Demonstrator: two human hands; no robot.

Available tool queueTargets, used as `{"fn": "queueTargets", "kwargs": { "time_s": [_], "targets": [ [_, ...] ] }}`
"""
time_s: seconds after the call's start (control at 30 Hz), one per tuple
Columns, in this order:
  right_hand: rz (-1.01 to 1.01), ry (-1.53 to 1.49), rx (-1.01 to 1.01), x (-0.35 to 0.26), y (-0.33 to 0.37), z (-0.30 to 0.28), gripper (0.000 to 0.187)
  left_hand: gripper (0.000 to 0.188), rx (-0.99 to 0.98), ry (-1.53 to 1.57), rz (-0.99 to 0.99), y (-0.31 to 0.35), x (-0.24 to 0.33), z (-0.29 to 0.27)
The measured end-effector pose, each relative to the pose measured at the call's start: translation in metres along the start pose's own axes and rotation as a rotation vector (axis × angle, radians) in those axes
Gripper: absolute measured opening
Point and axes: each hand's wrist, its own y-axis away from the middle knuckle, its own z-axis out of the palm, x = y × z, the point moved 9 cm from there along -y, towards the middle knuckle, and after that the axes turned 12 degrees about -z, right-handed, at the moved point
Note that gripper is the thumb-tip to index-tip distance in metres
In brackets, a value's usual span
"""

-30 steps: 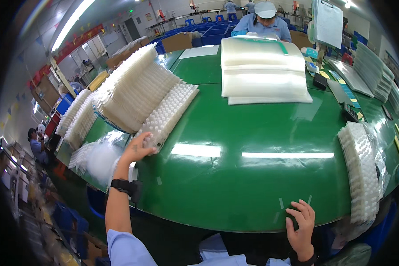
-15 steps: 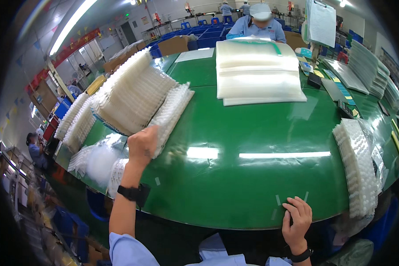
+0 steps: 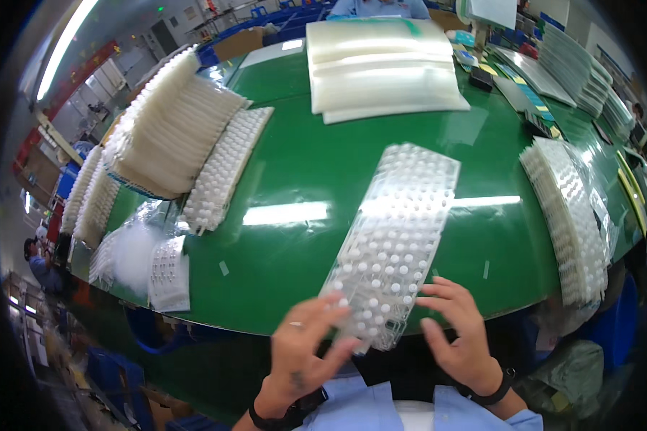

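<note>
And front and centre, a long clear tray [image 3: 402,230], studded with white round pieces, is seen slanting across the green desk [image 3: 280,273], its near end reaching past the front edge! Its near left corner is overlapped by the left hand [image 3: 310,341], thumb and fingers parted; whether it is being gripped cannot be told. Along the opposite long side, the right hand [image 3: 456,330] is held loosely spread, nothing clasped, fingertips right at the tray's edge. Over on the left, a tall stack of whitish trays [image 3: 176,133] is flanked by a low studded strip [image 3: 226,172], and nearer the front edge a cloudy plastic bag [image 3: 133,244] is spotted. On the far side, a pile of translucent sheets [image 3: 384,86] is topped by a green strip [image 3: 413,29]. Way out right, another studded stack [image 3: 571,223] is bordered by crinkled clear film [image 3: 602,215].
</note>
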Motion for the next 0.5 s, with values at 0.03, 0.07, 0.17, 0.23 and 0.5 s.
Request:
{"fn": "queueTargets", "kwargs": {
  "time_s": [0.03, 0.07, 0.17, 0.23, 0.5],
  "targets": [
    [-0.054, -0.006, -0.048, -0.009, -0.008, 0.014, 0.035, 0.032, 0.106, 0.01, -0.104, 0.007, -0.021, -0.009],
    [-0.107, 0.013, -0.095, -0.019, -0.014, 0.022, 0.04, 0.038, 0.089, 0.062, -0.191, 0.012, -0.036, -0.006],
    [-0.08, 0.213, -0.245, -0.016, -0.018, 0.058, 0.073, 0.049, -0.047, 0.232, -0.153, 0.02, -0.039, 0.021],
    [-0.051, 0.326, -0.285, -0.015, -0.016, 0.074, 0.089, 0.055, -0.097, 0.18, -0.048, 0.022, -0.025, 0.029],
    [0.012, 0.383, -0.331, -0.011, -0.001, 0.061, 0.082, 0.023, -0.393, 0.559, 0.078, 0.015, -0.008, 0.037]
  ]
}}
